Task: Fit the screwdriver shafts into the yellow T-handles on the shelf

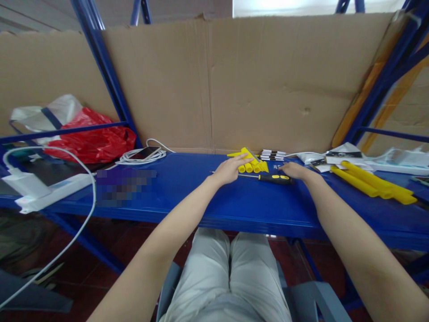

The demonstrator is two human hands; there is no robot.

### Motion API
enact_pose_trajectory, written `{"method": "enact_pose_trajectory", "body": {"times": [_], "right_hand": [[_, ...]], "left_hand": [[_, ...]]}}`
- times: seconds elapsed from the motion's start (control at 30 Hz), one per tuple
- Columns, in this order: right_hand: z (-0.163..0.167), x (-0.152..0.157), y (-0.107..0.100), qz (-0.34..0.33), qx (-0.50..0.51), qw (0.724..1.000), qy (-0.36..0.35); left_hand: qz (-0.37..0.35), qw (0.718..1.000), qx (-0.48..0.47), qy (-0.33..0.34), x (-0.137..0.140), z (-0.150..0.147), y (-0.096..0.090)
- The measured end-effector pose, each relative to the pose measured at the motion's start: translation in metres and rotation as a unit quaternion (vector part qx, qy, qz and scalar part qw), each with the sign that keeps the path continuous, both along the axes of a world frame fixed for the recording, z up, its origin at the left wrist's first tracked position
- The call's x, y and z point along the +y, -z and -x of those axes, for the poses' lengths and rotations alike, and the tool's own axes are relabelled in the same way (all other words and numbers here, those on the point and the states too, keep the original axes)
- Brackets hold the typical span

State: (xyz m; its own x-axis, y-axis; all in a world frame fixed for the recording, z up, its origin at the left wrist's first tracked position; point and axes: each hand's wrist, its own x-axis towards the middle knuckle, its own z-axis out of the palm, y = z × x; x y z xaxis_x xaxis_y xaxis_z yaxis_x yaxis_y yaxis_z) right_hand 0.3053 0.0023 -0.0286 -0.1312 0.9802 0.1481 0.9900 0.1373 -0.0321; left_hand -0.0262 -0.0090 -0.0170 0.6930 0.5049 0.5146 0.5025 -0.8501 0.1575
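My left hand (231, 168) rests on the blue tabletop with its fingers stretched over the near left side of a group of yellow plastic pieces (256, 167). Several of these pieces have round tube ends, and a grey strip lies along the top one. My right hand (294, 170) is to the right of them, its fingertips drawn together beside some small pale bits (276, 167), too small to name. Whether anything sits between those fingertips is hidden. A screwdriver (275, 179) with a black and yellow handle lies just in front, between both hands, shaft pointing left.
Long yellow tubes (375, 181) lie at the right, near white packets (345, 154). Small black-and-white stacked packs (272, 154) stand against the cardboard wall (268, 85). Leftward are a coiled white cable (142, 156), red plastic bag (94, 136) and power strip (60, 192). Blue posts frame the table.
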Motion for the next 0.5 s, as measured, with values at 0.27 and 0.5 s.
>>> {"method": "enact_pose_trajectory", "body": {"times": [0.27,0.5], "right_hand": [[0.009,-0.004,-0.002,0.042,0.000,0.999,0.026],[0.026,-0.022,-0.017,-0.050,0.185,0.980,0.054]], "left_hand": [[-0.011,0.997,0.063,-0.034,-0.010,-0.002,-0.002],[-0.051,0.992,0.110,-0.034,-0.009,-0.002,0.000]]}}
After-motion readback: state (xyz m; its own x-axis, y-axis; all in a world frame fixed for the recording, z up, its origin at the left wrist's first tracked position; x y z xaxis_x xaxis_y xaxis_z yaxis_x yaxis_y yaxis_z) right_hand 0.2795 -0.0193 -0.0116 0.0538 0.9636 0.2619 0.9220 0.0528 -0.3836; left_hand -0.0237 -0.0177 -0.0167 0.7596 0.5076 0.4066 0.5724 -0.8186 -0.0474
